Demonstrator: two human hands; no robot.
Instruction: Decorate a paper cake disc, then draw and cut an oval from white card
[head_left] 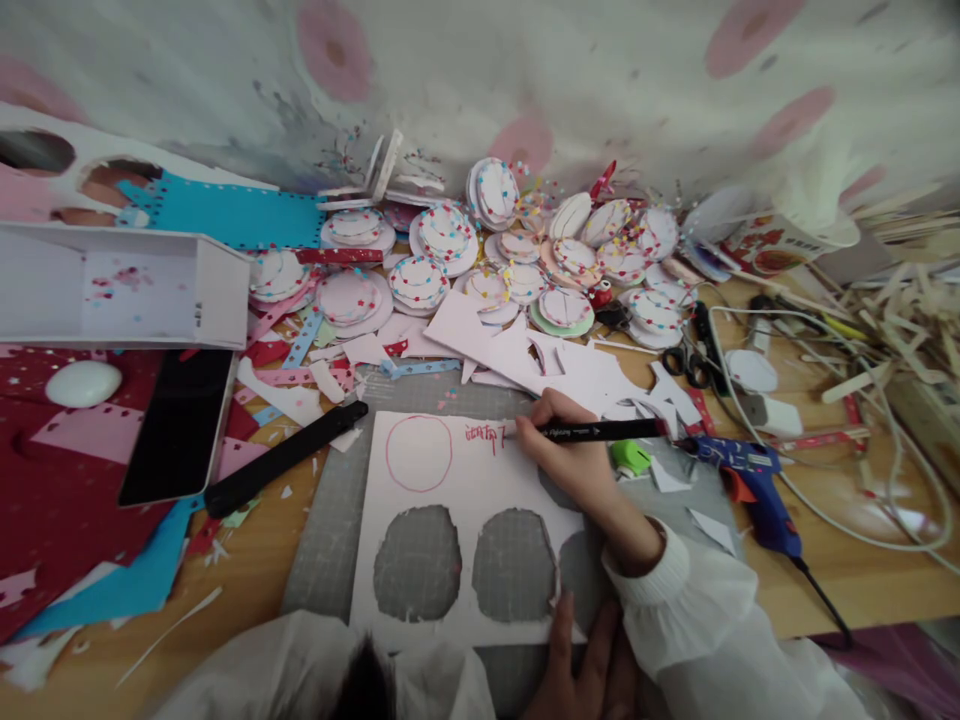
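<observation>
My right hand (574, 455) grips a black pen (607, 431), its tip at red handwritten characters (484, 436) on a white sheet of card (465, 480). To the left of the writing, a red circle outline (388, 455) is drawn on the card. Below are round holes with rough edges, through which a grey cutting mat (322, 560) shows. My left hand (577, 665) rests at the card's lower right edge, fingers apart, partly cut off by the frame's bottom and partly behind my right sleeve.
Stacked paper discs with colourful trim (442, 235) line the back. Left are a white box (221, 290), a phone (176, 430) and a black bar-shaped tool (289, 458). Right are a blue glue gun (765, 490), scissors (694, 368), a white cable and wooden sticks. Paper scraps lie around.
</observation>
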